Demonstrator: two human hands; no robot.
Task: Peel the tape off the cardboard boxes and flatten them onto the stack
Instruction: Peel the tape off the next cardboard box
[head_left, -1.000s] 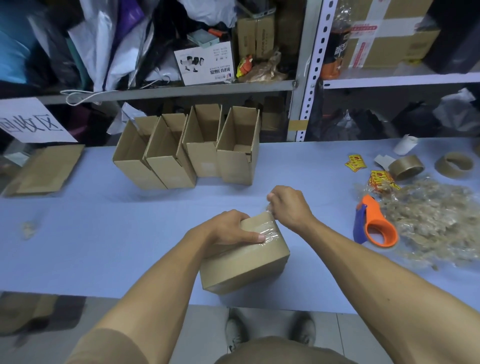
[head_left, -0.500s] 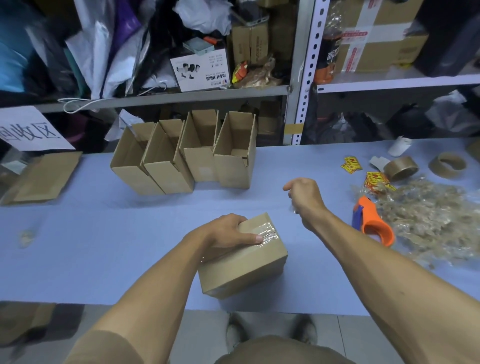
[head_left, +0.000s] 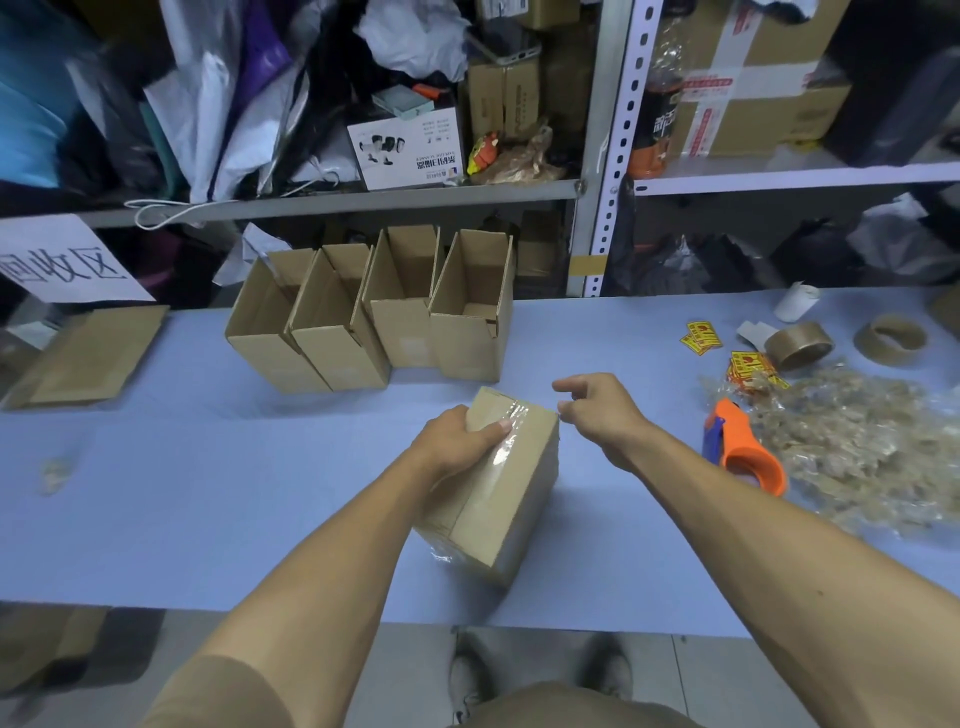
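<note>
A closed cardboard box (head_left: 498, 499) lies on the blue table (head_left: 208, 493), sealed with clear tape (head_left: 506, 431) along its top seam. My left hand (head_left: 457, 441) grips the box's far left end, thumb pressed on the tape. My right hand (head_left: 602, 410) is at the box's far right corner, thumb and curled fingers pinched together at the tape's edge, index finger stretched out. A stack of flattened cardboard (head_left: 88, 358) lies at the table's far left.
Several open cardboard boxes (head_left: 363, 322) stand in a row behind the box. To the right lie an orange tape dispenser (head_left: 743, 447), a heap of peeled tape (head_left: 857, 452) and two tape rolls (head_left: 800, 343). Cluttered metal shelves (head_left: 592, 156) rise behind the table.
My right hand pulled up and to the right away from the box, then came back to its far right corner. The box has turned under my left hand, its long side now pointing toward me.
</note>
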